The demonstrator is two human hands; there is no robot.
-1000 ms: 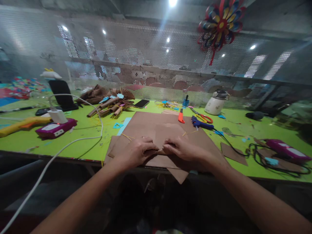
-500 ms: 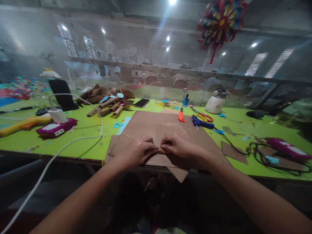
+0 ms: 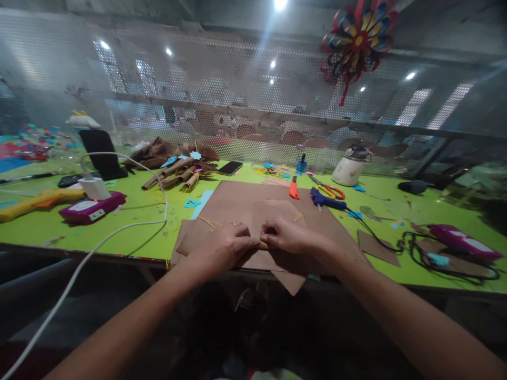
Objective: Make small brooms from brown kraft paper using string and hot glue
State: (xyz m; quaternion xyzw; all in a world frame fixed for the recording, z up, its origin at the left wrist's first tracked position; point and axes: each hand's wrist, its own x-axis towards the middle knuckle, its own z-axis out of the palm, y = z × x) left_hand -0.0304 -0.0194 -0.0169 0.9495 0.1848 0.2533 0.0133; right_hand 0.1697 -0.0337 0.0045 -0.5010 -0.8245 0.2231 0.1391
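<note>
My left hand (image 3: 224,245) and my right hand (image 3: 287,238) meet at the near edge of the green table (image 3: 130,232), fingertips almost touching. Both pinch a small piece of brown paper (image 3: 273,214) that lies on a large brown sheet (image 3: 237,198). Fingers of each hand are curled and pressed down on the paper. A pointed brown flap (image 3: 292,282) hangs over the table edge below my right wrist.
Behind the sheet lie an orange cutter (image 3: 293,188), red-handled scissors (image 3: 331,190) and a blue glue gun (image 3: 327,200) with black cord. Rolled brown paper pieces (image 3: 178,171), a phone (image 3: 230,168), a white jug (image 3: 350,166), pink boxes (image 3: 91,208) and a white cable (image 3: 119,227) surround it.
My right hand has slid left toward my left hand, so the fingertips are closer together on the small brown paper. Left hand barely moved.
</note>
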